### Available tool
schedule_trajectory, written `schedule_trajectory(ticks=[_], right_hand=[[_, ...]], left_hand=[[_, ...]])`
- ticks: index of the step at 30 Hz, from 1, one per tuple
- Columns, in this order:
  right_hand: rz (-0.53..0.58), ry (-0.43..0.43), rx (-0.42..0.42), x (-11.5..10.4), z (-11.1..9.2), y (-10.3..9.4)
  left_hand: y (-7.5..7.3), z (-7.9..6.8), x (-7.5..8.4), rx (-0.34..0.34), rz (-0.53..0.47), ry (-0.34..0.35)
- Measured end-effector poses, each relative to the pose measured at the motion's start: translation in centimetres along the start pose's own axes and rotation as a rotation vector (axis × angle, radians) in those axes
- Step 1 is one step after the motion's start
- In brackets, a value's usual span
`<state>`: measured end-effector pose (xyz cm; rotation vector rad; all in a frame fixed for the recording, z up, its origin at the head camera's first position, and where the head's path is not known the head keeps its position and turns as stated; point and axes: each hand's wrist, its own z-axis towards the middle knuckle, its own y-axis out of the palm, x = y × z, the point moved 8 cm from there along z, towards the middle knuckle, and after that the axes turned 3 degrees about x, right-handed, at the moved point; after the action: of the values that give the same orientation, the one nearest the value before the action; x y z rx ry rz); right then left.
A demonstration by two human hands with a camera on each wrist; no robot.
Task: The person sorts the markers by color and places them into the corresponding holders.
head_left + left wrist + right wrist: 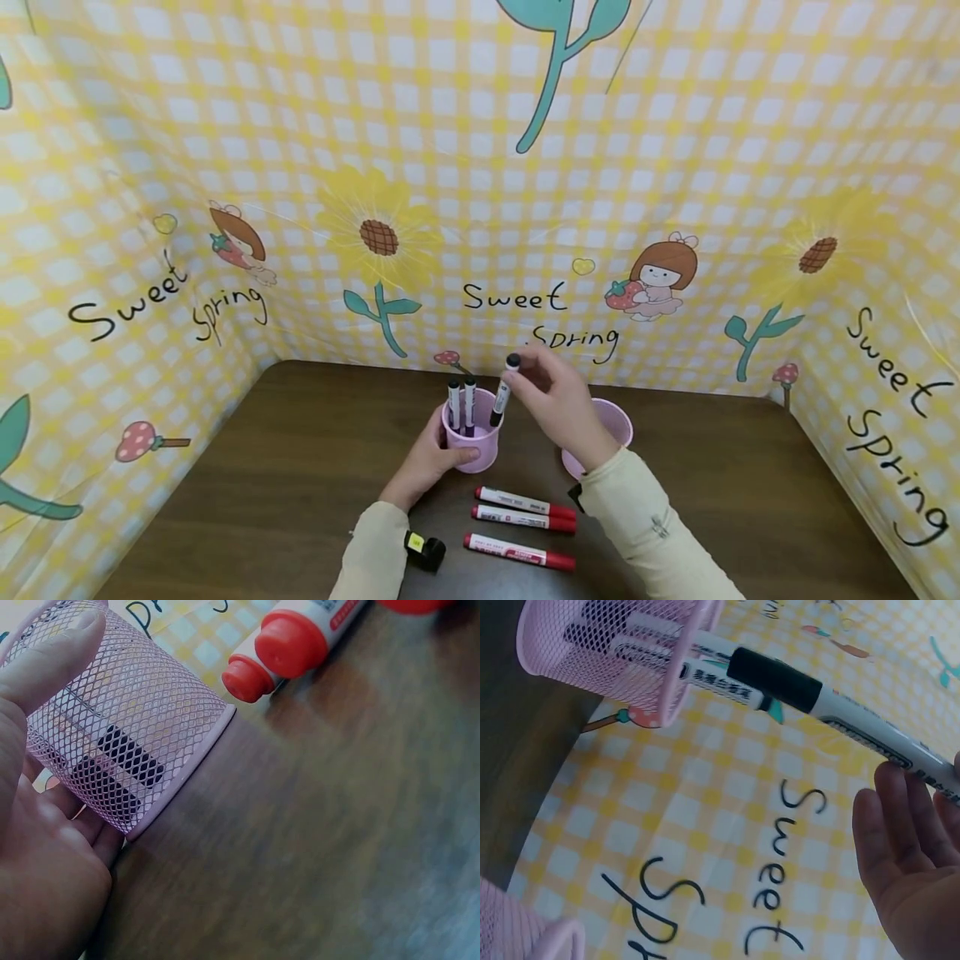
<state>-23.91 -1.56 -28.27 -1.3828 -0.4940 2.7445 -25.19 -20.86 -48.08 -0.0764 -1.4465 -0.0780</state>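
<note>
My left hand (423, 462) grips a pink mesh pen cup (480, 454) around its side, thumb across the front. Inside that cup stand two black-capped white markers (724, 681), their dark caps showing low through the mesh in the left wrist view. With my right hand (555, 396) I pinch a third black-capped marker (855, 720) near its upper end. It tilts with its black cap downward, at the cup's rim in the head view. Three red-capped markers (517, 521) lie side by side on the table in front of the cup.
A second pink mesh cup (617, 421) stands to the right, partly behind my right wrist. The dark wooden table (315, 450) is bordered at the back and sides by a yellow checked cloth (495, 217). Black wrist straps (426, 552) sit at my cuffs.
</note>
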Motion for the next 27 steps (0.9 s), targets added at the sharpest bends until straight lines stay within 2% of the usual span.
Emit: schedule_trajectory(ticks=[9,17,27], right_hand=[[-0.072,0.062,0.007,4.1,1.7,3.0],[-0.158,0.14,-0.023,7.1,1.1,4.6],[-0.238,0.158,-0.055,9.0,0.1,5.6]], left_hand=[[-0.1,-0.2,0.3,-0.002,0.003,0.005],[0.0,-0.2,0.3,0.001,-0.004,-0.002],[-0.1,-0.1,0.4,-0.007,-0.002,0.026]])
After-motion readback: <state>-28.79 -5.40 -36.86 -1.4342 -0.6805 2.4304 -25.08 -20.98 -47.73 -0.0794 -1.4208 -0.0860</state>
